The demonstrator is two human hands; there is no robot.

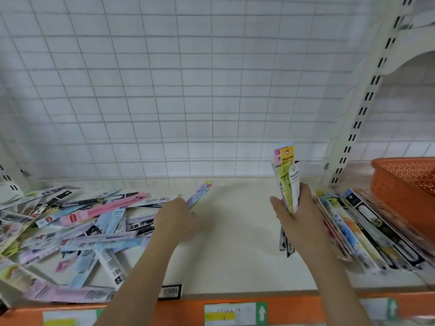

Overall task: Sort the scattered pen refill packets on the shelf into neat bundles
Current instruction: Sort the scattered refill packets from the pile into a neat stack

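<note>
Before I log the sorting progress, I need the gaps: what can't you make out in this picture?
Head view only:
- Left hand: blurred; its grip on the lilac packet is unclear.
- Bundle in the right hand: packets overlap, count hidden.
- Scattered pile: cut off by the left edge.
- Orange basket: contents hidden by its rim and the frame edge.

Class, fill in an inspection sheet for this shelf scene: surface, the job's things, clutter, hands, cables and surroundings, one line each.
Surface: cream shelf, bare strip in the middle, orange front edge with price labels.
Job's things: scattered refill packets heaped on the left; sorted row of packets lying on the right; upright bundle held in the right hand.
Clutter: orange mesh basket at far right.
Hands: left hand pinches a lilac packet at the heap's edge; right hand grips the bundle.
Cables: nothing seen.
Surroundings: white wire grid back panel; slotted cream upright.
</note>
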